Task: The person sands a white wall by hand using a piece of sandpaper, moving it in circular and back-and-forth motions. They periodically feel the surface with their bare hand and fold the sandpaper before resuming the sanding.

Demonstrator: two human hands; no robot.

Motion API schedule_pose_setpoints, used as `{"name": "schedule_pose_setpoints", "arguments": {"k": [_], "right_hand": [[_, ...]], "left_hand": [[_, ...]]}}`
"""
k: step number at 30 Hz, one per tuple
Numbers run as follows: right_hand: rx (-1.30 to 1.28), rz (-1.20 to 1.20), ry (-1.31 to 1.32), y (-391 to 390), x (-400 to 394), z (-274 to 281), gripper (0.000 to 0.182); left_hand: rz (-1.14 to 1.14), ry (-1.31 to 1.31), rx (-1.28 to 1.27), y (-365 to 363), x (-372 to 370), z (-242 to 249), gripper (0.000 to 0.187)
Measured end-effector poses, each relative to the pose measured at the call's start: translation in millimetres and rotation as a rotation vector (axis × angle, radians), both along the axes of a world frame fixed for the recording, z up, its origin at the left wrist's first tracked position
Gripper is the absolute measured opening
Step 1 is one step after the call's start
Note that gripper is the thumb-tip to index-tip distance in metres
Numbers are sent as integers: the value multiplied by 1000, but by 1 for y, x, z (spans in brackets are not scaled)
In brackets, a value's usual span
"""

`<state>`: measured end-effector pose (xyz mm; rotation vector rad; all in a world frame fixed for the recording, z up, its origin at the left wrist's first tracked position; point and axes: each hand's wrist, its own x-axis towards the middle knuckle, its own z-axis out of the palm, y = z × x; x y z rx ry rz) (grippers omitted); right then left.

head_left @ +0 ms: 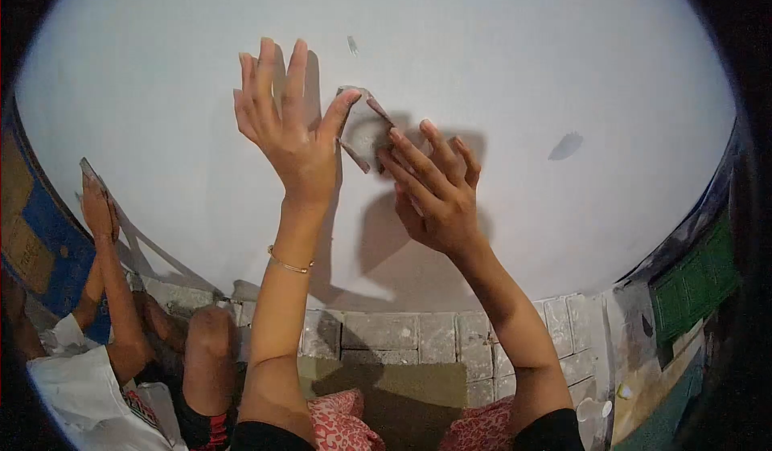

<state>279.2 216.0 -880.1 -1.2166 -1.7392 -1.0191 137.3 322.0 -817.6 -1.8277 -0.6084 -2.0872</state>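
Note:
A small grey sheet of sandpaper [363, 129] lies flat against the white wall [498, 65] in front of me. My right hand [434, 190] presses its fingertips on the sheet's right edge. My left hand [285, 121] is raised with fingers spread; its thumb touches the sheet's upper left corner and the palm is off the wall. A thin bracelet [289, 264] circles my left wrist. Part of the sheet is hidden behind my fingers.
A grey smudge [566, 145] marks the wall at right. Grey paving blocks [402, 334] run along the wall's foot. At left another person's hand [96, 206] holds a sheet to the wall, knees [211, 322] bent. Painted panels [691, 282] stand at right.

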Motion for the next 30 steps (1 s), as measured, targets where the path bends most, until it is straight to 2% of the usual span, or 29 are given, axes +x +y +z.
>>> {"name": "schedule_pose_setpoints", "arguments": {"k": [3, 6, 8, 9, 12, 14, 16, 18, 19, 22, 24, 26, 28, 30], "right_hand": [[-51, -57, 21, -2, -6, 1, 45], [-13, -109, 13, 2, -6, -1, 44], [12, -87, -6, 4, 0, -4, 43], [12, -79, -5, 2, 1, -2, 43], [-3, -45, -19, -6, 9, 8, 41], [16, 76, 47, -12, 23, 9, 38], [57, 79, 47, -17, 37, 12, 37], [246, 51, 47, -18, 53, 14, 37], [247, 49, 52, -20, 63, 14, 37], [345, -77, 98, -25, 77, 17, 39], [408, -225, 148, -28, 75, 23, 43], [368, -254, 152, -27, 79, 18, 49], [281, -374, 162, -29, 79, 12, 54], [260, -393, 155, -29, 80, 4, 57]], "left_hand": [[-41, -23, 28, -6, 5, -5, 55], [24, 106, 58, -24, 16, -20, 52], [-61, 361, 42, -37, 24, -28, 60], [-86, 388, -6, -32, 29, -34, 73], [-20, 397, -1, -17, 29, -40, 74], [79, 421, 51, -6, 19, -36, 74], [251, 235, -18, 7, 9, -18, 70], [228, 12, -94, 19, -3, 2, 71], [246, -72, -134, 20, -7, 7, 68], [268, -8, -85, 11, 18, -5, 69], [189, 292, 13, -7, 39, -28, 64], [187, 293, 23, -10, 46, -27, 59], [226, 80, -41, 2, 28, 3, 60], [301, -155, -151, 16, 10, 16, 60]]}}
